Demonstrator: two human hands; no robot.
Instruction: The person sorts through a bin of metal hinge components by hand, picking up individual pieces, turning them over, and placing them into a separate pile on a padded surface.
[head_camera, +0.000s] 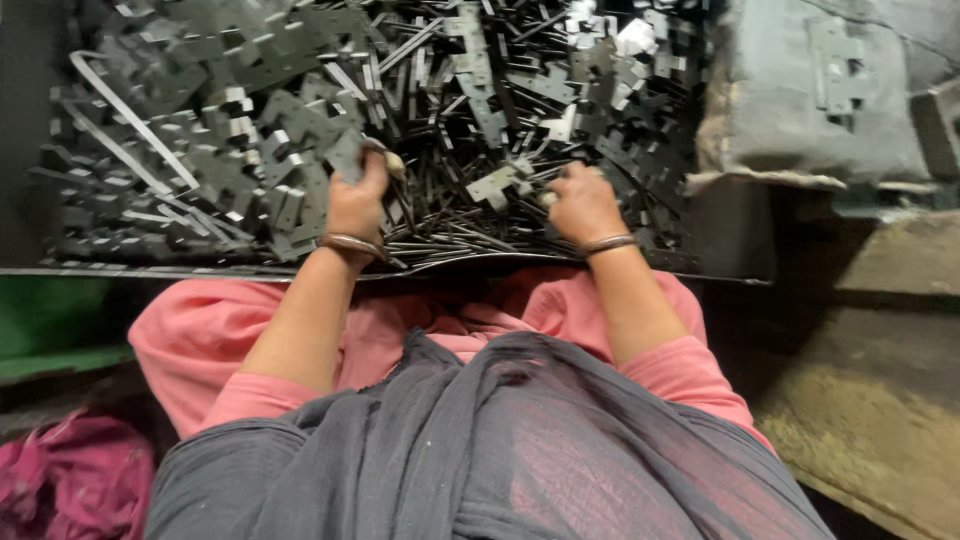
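SURROUNDINGS: heap of flat dark grey stamped metal brackets (250, 130) and thin rods fills a dark metal tray (200, 270), crowding both hands | LEFT: left hand (355, 205) closed on one dark bracket piece (345, 155) | RIGHT: right hand (580, 205) fingers curled into heap, grip cannot be determined | ROOM: grey sack (800, 100) at right, dirty floor.

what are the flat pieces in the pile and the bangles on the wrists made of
The flat pieces look like stamped sheet metal, probably steel: thin, dark grey, with dull glints on cut edges. The left hand grips one. The bangles also look like metal, maybe copper or brass, judging by their reddish-brown sheen; the exact alloy is unclear.
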